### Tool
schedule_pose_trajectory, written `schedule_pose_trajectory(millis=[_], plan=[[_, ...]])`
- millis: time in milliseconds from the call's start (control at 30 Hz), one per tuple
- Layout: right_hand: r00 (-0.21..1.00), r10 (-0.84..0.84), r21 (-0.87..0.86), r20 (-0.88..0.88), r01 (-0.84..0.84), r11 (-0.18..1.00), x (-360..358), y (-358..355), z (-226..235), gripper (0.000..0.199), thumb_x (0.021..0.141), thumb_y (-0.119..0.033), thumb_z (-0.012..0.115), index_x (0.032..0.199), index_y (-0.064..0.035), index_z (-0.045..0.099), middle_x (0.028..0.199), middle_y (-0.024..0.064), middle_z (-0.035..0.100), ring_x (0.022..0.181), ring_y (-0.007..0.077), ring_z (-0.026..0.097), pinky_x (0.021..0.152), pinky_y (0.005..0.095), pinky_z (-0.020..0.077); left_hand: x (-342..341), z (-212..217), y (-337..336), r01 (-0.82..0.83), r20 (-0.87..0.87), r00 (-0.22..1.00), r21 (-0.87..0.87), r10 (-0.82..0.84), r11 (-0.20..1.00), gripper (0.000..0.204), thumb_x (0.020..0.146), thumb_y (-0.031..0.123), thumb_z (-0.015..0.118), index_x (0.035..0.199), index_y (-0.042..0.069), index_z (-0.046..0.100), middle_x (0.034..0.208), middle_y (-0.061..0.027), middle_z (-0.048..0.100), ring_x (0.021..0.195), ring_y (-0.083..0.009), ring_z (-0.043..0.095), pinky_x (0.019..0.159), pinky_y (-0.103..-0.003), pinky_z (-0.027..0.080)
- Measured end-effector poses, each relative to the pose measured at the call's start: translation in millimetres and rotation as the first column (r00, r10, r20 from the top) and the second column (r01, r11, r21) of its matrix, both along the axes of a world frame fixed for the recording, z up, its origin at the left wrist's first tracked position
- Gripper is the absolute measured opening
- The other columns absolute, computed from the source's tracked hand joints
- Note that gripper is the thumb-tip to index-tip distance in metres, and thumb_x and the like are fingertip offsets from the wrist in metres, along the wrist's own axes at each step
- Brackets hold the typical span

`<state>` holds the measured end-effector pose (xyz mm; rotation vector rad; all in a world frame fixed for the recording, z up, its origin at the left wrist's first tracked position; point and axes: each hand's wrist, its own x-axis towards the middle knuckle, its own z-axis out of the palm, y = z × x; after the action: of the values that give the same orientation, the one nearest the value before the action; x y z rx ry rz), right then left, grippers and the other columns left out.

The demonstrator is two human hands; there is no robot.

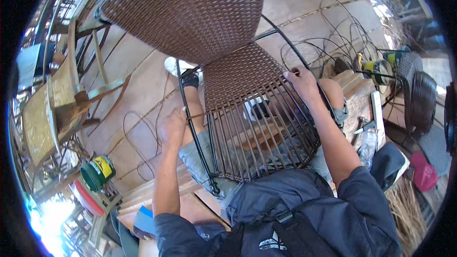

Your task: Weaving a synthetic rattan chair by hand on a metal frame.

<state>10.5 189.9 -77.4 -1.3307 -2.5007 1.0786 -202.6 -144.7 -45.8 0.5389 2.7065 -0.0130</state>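
Both hands, left hand (172, 126) and right hand (301, 80), pinch brown rattan strands (247, 133) on a black metal chair frame (190, 114) (seat roughly half woven).

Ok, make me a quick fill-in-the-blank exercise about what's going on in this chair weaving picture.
1. The left hand pulls a brown ____ sideways at the frame's edge.
2. The right hand grips the chair frame, which is made of black ____.
3. The finished woven panel is ____ in colour.

Missing words: strand; metal; brown
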Motion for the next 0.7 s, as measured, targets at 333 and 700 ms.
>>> schedule_pose_trajectory(millis=[333, 700], plan=[[0.711, 0.687, 0.327, 0.151, -0.692, 0.644, 5, -85, 59, 0.031, 0.078, -0.027, 0.061, 0.104, -0.0106, 0.057, 0.105, 0.0091, 0.053, 0.107, 0.0301, 0.044, 0.089, 0.0447, 0.0365, 118, 27, 73, 0.512, -0.178, 0.859, 0.349, -0.481, 0.785, 0.03, 0.076, 0.02, 0.058, 0.102, 0.005, 0.058, 0.1, -0.0115, 0.054, 0.091, -0.0291, 0.05, 0.081, -0.041, 0.042], [0.873, 0.472, 0.322, -0.122, -0.415, 0.851, -2, -71, 59, 0.029, 0.079, -0.014, 0.058, 0.106, -0.0031, 0.054, 0.106, 0.0169, 0.055, 0.104, 0.0324, 0.048, 0.094, 0.0403, 0.0355, 120, 8, 93, 0.288, -0.081, 0.956, 0.409, -0.28, 0.866, 0.035, 0.077, 0.026, 0.059, 0.103, 0.003, 0.058, 0.11, -0.01, 0.049, 0.104, -0.0284, 0.044, 0.09, -0.042, 0.036]])
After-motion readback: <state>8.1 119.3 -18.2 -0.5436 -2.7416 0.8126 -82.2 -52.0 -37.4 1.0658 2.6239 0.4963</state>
